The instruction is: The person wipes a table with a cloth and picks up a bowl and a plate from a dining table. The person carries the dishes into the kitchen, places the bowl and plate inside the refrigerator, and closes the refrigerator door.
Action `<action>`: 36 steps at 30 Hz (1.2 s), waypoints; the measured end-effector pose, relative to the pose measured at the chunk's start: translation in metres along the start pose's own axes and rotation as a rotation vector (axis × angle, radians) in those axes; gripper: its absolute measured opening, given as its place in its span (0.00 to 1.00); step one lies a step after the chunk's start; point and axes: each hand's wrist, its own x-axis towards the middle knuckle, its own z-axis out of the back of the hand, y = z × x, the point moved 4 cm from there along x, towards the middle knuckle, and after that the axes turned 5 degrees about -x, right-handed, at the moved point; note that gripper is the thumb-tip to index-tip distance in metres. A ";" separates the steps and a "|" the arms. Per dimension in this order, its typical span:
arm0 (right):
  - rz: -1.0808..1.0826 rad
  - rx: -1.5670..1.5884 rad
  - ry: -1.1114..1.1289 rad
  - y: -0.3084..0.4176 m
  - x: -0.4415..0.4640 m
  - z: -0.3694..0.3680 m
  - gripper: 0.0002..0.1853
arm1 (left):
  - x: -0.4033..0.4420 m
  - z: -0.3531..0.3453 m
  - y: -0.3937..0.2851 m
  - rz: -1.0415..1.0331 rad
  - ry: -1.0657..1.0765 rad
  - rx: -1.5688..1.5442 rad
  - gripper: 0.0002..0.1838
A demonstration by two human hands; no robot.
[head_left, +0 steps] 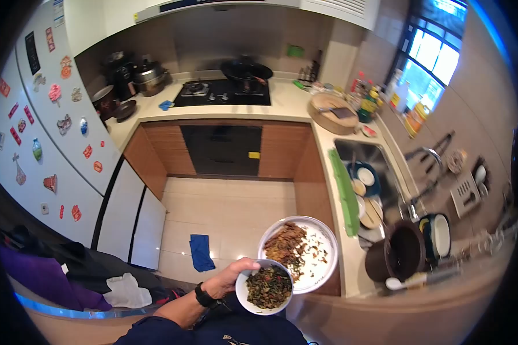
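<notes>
My left hand (234, 275) grips the rim of a white bowl (269, 287) filled with chopped dark green food, thumb over the edge. A black watch sits on that wrist. Just beyond the bowl and partly behind it is a large white plate (318, 253), with brown food heaped on its left side and small bits scattered over the right. The bowl overlaps the plate's lower left edge. My right hand does not show, and what supports the plate is hidden.
A sink (392, 187) with stacked dishes lies to the right, a green cloth (344, 192) along its edge. A dark brown pot (394, 251) stands nearer. The stove (221, 93) is at the back, the fridge (63, 126) at left. A blue cloth (201, 253) lies on the floor.
</notes>
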 end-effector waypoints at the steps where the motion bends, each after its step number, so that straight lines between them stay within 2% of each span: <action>1: -0.038 -0.102 0.132 0.001 0.009 -0.026 0.33 | 0.006 0.004 -0.018 -0.005 0.005 0.027 0.25; 4: -0.068 -0.322 0.433 0.025 0.036 -0.079 0.33 | 0.017 0.011 -0.062 -0.061 -0.053 0.033 0.25; 5: -0.050 -0.375 0.501 0.037 0.048 -0.092 0.33 | 0.021 0.019 -0.074 -0.060 -0.009 0.008 0.24; 8: 0.094 -0.433 0.639 0.109 0.092 -0.135 0.34 | 0.022 0.048 -0.100 -0.103 -0.004 -0.065 0.23; 10: 0.230 -0.271 0.708 0.187 0.108 -0.175 0.35 | 0.006 0.060 -0.123 -0.164 -0.031 -0.078 0.22; 11: 0.307 0.103 0.730 0.236 0.111 -0.194 0.26 | 0.001 0.070 -0.132 -0.208 -0.052 -0.092 0.22; 12: 0.340 0.108 0.778 0.311 0.082 -0.208 0.30 | -0.005 0.082 -0.138 -0.234 -0.073 -0.110 0.23; 13: 0.343 0.215 0.934 0.365 0.065 -0.234 0.34 | -0.010 0.093 -0.143 -0.259 -0.095 -0.128 0.23; 16: 0.333 0.346 1.289 0.489 0.001 -0.314 0.41 | -0.023 0.129 -0.154 -0.371 -0.282 -0.177 0.25; 17: 0.312 0.403 1.447 0.515 -0.018 -0.334 0.44 | -0.026 0.139 -0.161 -0.394 -0.346 -0.210 0.24; 19: 0.269 0.327 1.644 0.544 -0.036 -0.387 0.46 | -0.039 0.148 -0.186 -0.458 -0.411 -0.221 0.24; 22: 0.241 0.231 1.801 0.579 -0.052 -0.448 0.47 | -0.037 0.189 -0.201 -0.509 -0.443 -0.401 0.21; 25: 0.207 0.066 2.032 0.630 -0.051 -0.499 0.49 | -0.038 0.217 -0.238 -0.557 -0.573 -0.361 0.22; 28: 0.289 -0.085 2.026 0.685 -0.012 -0.543 0.50 | -0.023 0.244 -0.279 -0.550 -0.643 -0.393 0.27; 30: 0.468 -0.422 2.014 0.719 0.018 -0.573 0.50 | -0.013 0.266 -0.304 -0.559 -0.654 -0.406 0.27; 33: 0.354 -0.398 2.017 0.756 0.035 -0.607 0.47 | 0.002 0.290 -0.330 -0.650 -0.622 -0.443 0.24; 35: 0.370 -0.315 2.105 0.789 0.002 -0.627 0.43 | 0.007 0.294 -0.360 -0.648 -0.613 -0.486 0.24; 36: 0.292 -0.226 2.131 0.801 -0.013 -0.640 0.42 | 0.009 0.295 -0.375 -0.639 -0.604 -0.503 0.24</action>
